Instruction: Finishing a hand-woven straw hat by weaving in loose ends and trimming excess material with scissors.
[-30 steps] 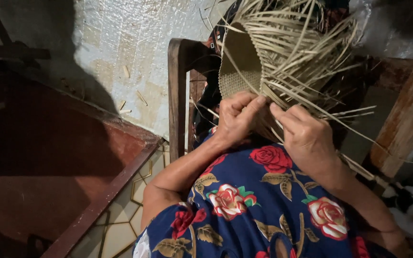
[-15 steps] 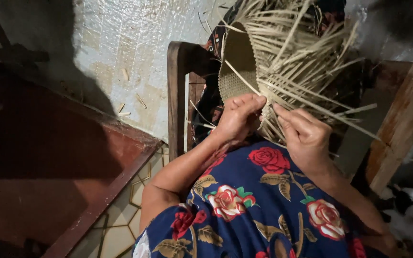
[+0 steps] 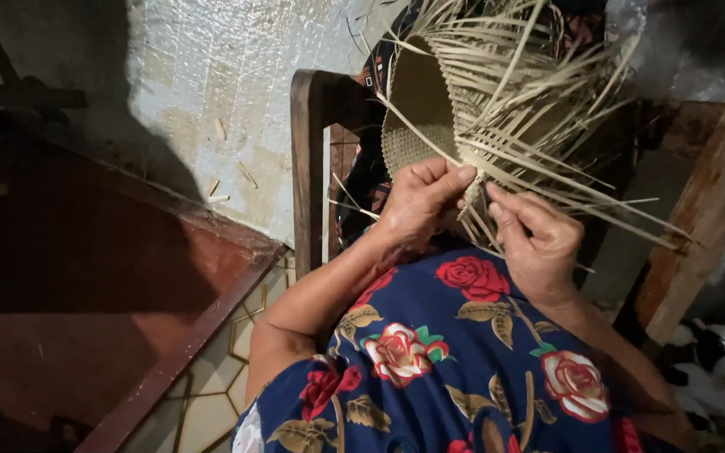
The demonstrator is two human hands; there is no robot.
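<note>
Held a half-woven straw basket (image 3: 430, 117) above the lap, against a wooden chair (image 3: 308, 159). Left hand (image 3: 419, 200) gripped its woven edge, fingers clenched. Right hand (image 3: 539, 239) pinched loose straw strands (image 3: 547, 159) just beside. Floral dress (image 3: 455, 352) below.

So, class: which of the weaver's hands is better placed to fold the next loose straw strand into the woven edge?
Probably the right hand: its fingertips already pinch the loose strands at the working edge, while the left hand braces the woven piece from the side.
</note>
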